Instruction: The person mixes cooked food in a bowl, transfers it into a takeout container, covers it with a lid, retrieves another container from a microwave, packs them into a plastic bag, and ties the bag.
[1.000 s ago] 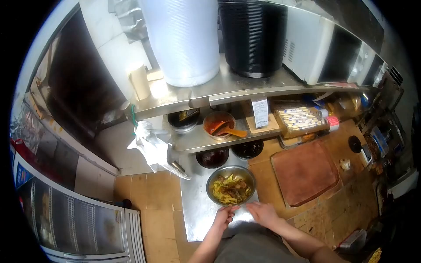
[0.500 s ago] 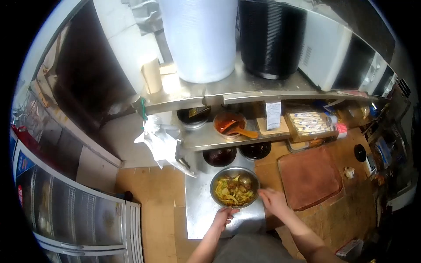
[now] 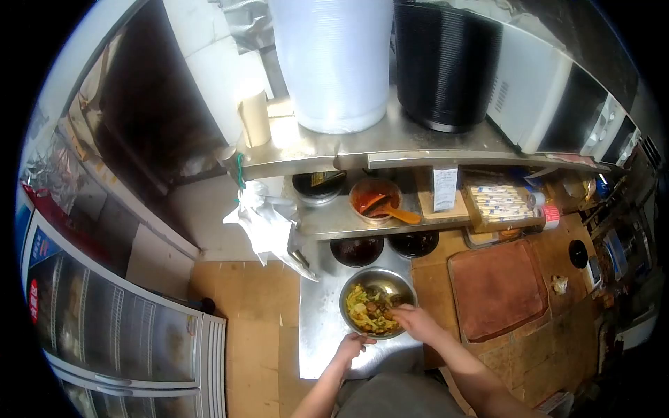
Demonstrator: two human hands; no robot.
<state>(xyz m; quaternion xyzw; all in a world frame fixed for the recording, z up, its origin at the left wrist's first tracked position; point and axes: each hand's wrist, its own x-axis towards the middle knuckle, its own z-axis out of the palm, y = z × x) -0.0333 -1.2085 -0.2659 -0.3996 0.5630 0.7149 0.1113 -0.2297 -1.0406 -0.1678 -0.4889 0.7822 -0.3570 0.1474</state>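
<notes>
A round metal bowl (image 3: 344, 317) stands on the steel counter in front of me. Chopped yellow-green food with brown pieces (image 3: 368, 311) fills its left and lower part, while bare shiny metal shows at the upper right. My left hand (image 3: 353, 345) grips the near rim at the lower left, thumb over the edge. Over the right side of the bowl, my right hand (image 3: 414, 322) reaches in with its fingers closed at the food; what they hold, if anything, is hidden. Two dark round containers, a left one (image 3: 357, 251) and a right one (image 3: 414, 242), sit just behind the bowl.
On the low shelf stand a tub of red sauce (image 3: 366, 192) with an orange-handled spoon (image 3: 404, 216) and a receipt (image 3: 444, 189). A brown cutting board (image 3: 498, 290) lies to the right. A white plastic bag (image 3: 259, 226) hangs at left. Stacked lids and a microwave (image 3: 533, 90) occupy the upper shelf.
My right hand has moved from beside the bowl's right rim to over the food inside. The food has shifted within the bowl. My left hand keeps its grip; the whole view has shifted slightly.
</notes>
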